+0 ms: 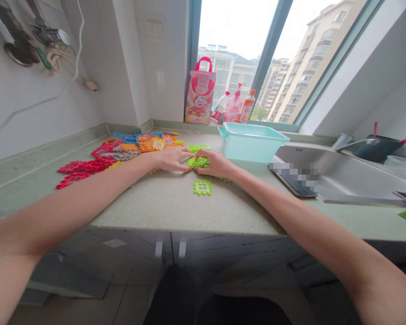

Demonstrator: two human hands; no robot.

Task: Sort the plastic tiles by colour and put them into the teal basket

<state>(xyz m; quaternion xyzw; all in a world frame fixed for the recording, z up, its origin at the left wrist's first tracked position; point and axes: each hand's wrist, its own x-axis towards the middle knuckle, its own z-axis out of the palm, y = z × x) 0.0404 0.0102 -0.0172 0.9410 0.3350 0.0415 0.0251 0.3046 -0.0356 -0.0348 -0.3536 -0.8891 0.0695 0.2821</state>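
Observation:
Bright green interlocking plastic tiles (199, 163) lie between my two hands on the counter. My right hand (214, 163) has its fingers closed round some of these green tiles. Beside it, my left hand (173, 159) is spread low over the counter, fingertips at the left edge of the green tiles. One green tile with a window pattern (202, 187) lies flat nearer to me. More green tiles (199, 148) rest just beyond my hands. Left of my left hand are orange tiles (149, 143), red tiles (88, 166), and grey and blue ones, heaped together.
A light turquoise plastic bin (250, 144) stands behind my right hand. To the right are a dark phone-like slab (292, 181) and a steel sink (352, 180). Several bottles (235, 106) and a pink bag (200, 97) line the windowsill. The counter (149, 207) ends close to me.

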